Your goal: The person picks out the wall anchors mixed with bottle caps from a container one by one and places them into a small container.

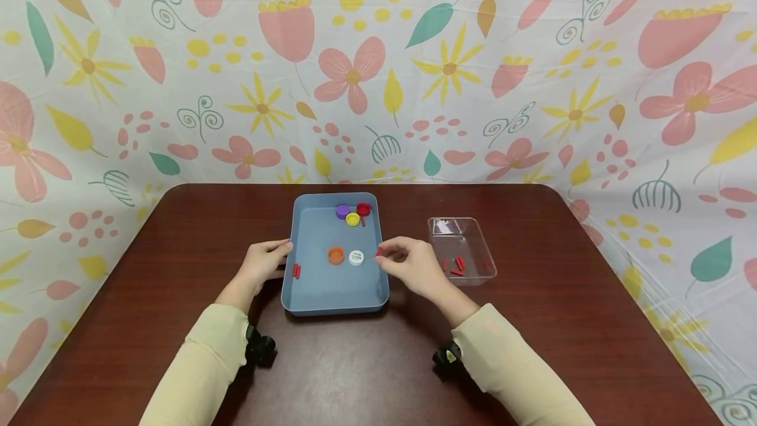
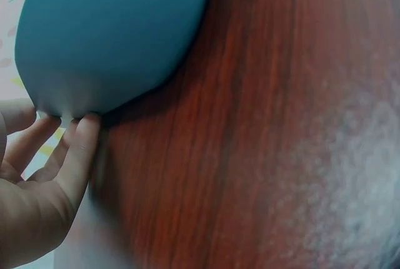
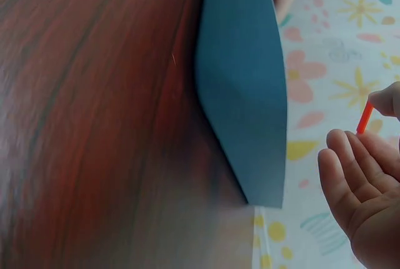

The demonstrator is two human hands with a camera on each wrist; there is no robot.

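Note:
A blue-grey tray lies before me on the table. My left hand holds its left side, thumb at the rim and fingertips against the outer wall, as the left wrist view also shows. Over the tray's right rim, my right hand pinches a small red stick between thumb and fingers. Nearest to it inside the tray are a white cap and an orange cap. Red sticks lie along the tray's left wall.
At the tray's far right corner sit a purple cap, a yellow cap and a red cap, with a red stick beside them. A clear plastic box to the right holds several red sticks.

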